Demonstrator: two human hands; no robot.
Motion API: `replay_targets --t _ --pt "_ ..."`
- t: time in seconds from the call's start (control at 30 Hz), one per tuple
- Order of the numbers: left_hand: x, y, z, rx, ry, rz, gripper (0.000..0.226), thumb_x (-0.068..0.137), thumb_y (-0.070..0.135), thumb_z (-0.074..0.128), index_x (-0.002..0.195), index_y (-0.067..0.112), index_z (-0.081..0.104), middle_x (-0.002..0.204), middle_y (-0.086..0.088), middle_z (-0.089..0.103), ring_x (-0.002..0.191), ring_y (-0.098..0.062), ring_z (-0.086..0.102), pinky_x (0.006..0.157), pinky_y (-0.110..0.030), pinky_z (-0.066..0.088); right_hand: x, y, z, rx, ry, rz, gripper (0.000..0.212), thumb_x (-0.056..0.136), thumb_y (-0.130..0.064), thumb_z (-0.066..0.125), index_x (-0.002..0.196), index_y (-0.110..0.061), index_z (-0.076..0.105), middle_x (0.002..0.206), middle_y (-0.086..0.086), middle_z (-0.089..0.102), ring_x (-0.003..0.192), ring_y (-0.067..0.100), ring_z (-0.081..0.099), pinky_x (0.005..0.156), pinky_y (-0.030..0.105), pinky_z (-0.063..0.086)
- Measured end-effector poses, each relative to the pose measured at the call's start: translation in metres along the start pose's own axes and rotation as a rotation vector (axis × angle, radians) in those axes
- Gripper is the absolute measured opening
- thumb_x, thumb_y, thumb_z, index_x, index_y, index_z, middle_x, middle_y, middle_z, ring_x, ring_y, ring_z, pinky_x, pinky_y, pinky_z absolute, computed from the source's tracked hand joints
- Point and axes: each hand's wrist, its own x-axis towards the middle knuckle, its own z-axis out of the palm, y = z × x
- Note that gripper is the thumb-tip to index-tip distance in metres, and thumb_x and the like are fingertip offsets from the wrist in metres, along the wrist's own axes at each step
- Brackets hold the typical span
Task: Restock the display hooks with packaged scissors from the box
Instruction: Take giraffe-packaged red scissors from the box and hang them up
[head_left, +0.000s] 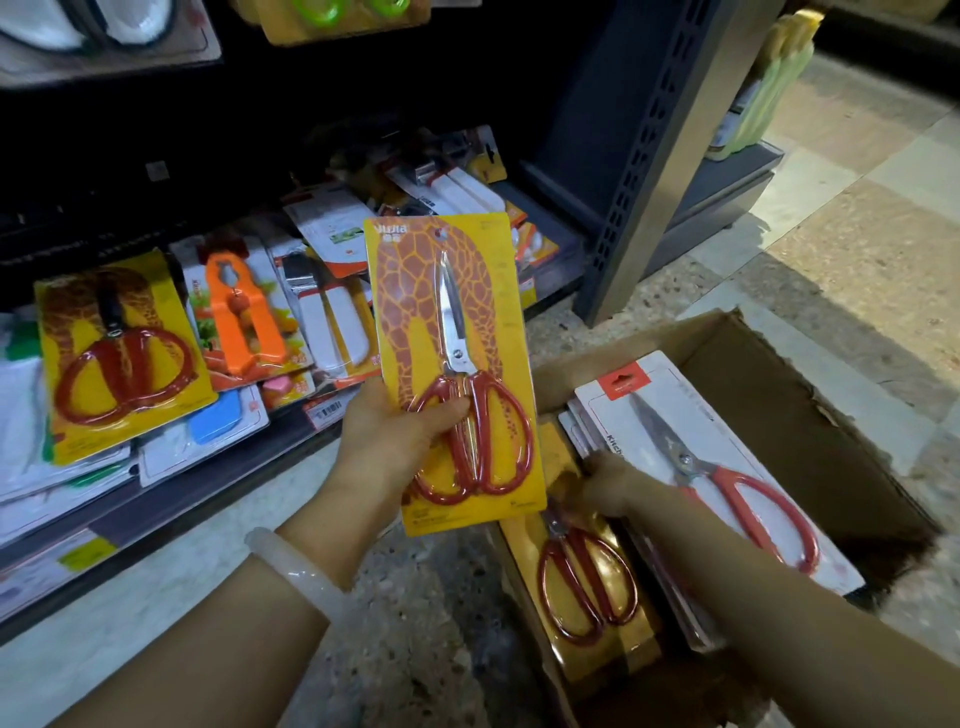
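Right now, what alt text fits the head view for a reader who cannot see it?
The left hand holds up a yellow giraffe-print card of red-handled scissors, while the right hand reaches into an open brown cardboard box of more packaged scissors on the floor. Behind, a low dark shelf carries assorted carded kitchen tools.

An orange packaged tool (242, 317) lies on the low shelf (156, 514) beside white-handled packaged utensils (332, 322). A grey perforated upright (644, 156) stands on the speckled floor (415, 613).
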Motion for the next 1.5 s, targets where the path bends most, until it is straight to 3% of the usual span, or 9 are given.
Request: replay_targets --t 0.2,0.57,0.7,0.83,1.0,1.2,1.3,1.43,1.5 --pt "0.001 -0.001 -0.003 -0.004 -0.002 0.02 0.042 0.075 0.005 0.076 0.11 0.022 0.059 0.104 -0.003 0.071 0.095 -0.025 0.068 0.086 -0.045 0.055 -0.002 0.008 0.053 -0.374 0.129 -0.05 0.1 0.073 -0.025 0.077 0.145 -0.006 0.01 0.148 0.017 0.027 0.135 0.034 0.03 0.105 0.045 0.04" --pt "0.003 -0.001 -0.016 -0.006 0.031 0.019 0.044 0.075 0.011 0.077 0.114 0.02 0.058 0.105 -0.002 0.07 0.098 -0.025 0.067 0.088 -0.046 0.054 -0.011 0.005 0.062 -0.398 0.159 0.054 0.111 0.062 -0.038 0.084 0.144 -0.009 0.015 0.142 0.02 0.032 0.131 0.037 0.035 0.104 0.044 0.039" --pt "0.001 0.002 -0.016 -0.027 0.026 0.039 0.04 0.077 0.01 0.075 0.107 0.024 0.054 0.096 0.005 0.067 0.096 -0.023 0.065 0.081 -0.038 0.054 -0.017 0.006 0.052 -0.359 0.202 0.039 0.089 0.063 -0.045 0.081 0.134 -0.014 0.036 0.134 0.013 0.041 0.123 0.029 0.043 0.098 0.038 0.044" --pt "0.0 0.004 -0.016 -0.017 0.035 0.038 0.042 0.076 0.012 0.076 0.109 0.024 0.052 0.098 0.004 0.066 0.1 -0.024 0.064 0.088 -0.044 0.053 -0.025 0.001 0.03 -0.125 0.108 -0.036 0.046 0.085 -0.022 0.067 0.123 -0.007 0.046 0.126 0.012 0.056 0.115 0.024 0.055 0.089 0.028 0.046" --pt "-0.002 0.006 -0.013 0.011 0.042 0.043 0.043 0.076 0.014 0.076 0.111 0.023 0.054 0.107 -0.001 0.067 0.101 -0.025 0.064 0.09 -0.049 0.052 -0.03 0.002 0.01 -0.024 -0.015 -0.103 0.063 0.076 -0.018 0.075 0.13 -0.007 0.043 0.128 0.01 0.054 0.122 0.024 0.05 0.097 0.028 0.042" --pt "-0.002 0.013 -0.016 -0.014 0.045 0.074 0.046 0.076 0.013 0.076 0.118 0.016 0.055 0.104 -0.001 0.068 0.097 -0.025 0.065 0.083 -0.043 0.054 -0.058 -0.004 -0.058 -0.012 0.14 -0.191 0.058 0.07 -0.032 0.08 0.116 -0.015 0.05 0.115 0.004 0.054 0.102 0.02 0.051 0.089 0.032 0.045" --pt "-0.004 0.023 -0.021 -0.019 0.049 0.122 0.046 0.074 0.009 0.078 0.115 0.013 0.059 0.103 -0.003 0.07 0.094 -0.024 0.067 0.082 -0.042 0.055 -0.076 -0.01 -0.092 0.166 0.206 -0.297 0.042 0.066 -0.02 0.084 0.099 -0.014 0.059 0.101 0.008 0.065 0.09 0.022 0.063 0.082 0.037 0.053" --pt "-0.009 0.047 -0.041 -0.029 0.026 0.183 0.041 0.073 0.005 0.077 0.109 0.016 0.06 0.097 -0.004 0.073 0.087 -0.023 0.07 0.08 -0.044 0.057 -0.1 -0.046 -0.109 0.532 0.298 -0.504 0.033 0.071 -0.009 0.078 0.097 -0.015 0.058 0.084 0.008 0.069 0.062 0.014 0.07 0.052 0.025 0.054" --pt "-0.013 0.062 -0.06 -0.049 0.014 0.231 0.04 0.074 0.005 0.076 0.108 0.019 0.061 0.094 -0.003 0.075 0.085 -0.023 0.072 0.076 -0.043 0.059 -0.107 -0.072 -0.106 0.681 0.345 -0.605 0.032 0.073 -0.009 0.075 0.1 -0.016 0.059 0.086 0.009 0.07 0.069 0.018 0.071 0.056 0.028 0.057"
